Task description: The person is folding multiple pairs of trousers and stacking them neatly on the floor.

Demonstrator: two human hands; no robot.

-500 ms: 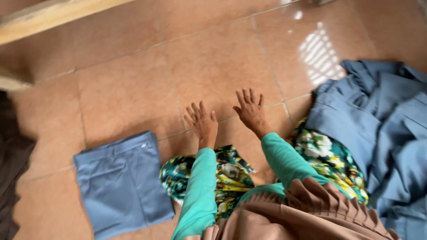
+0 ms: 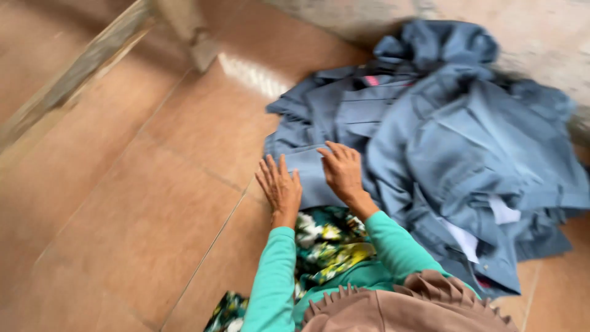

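The pile of blue-grey garments (image 2: 442, 141) lies crumpled on the tiled floor (image 2: 123, 209), seemingly still unsorted. Both hands rest flat at its near-left edge: left hand (image 2: 279, 187) released, right hand (image 2: 343, 172) released on the cloth, grasping nothing.

Soft daylight, motion blur throughout, bright glare patch on floor tiles (image 2: 123, 203).

Terracotta tiled floor (image 2: 123, 233), sunlit patch (image 2: 255, 75), wooden beam (image 2: 80, 71)
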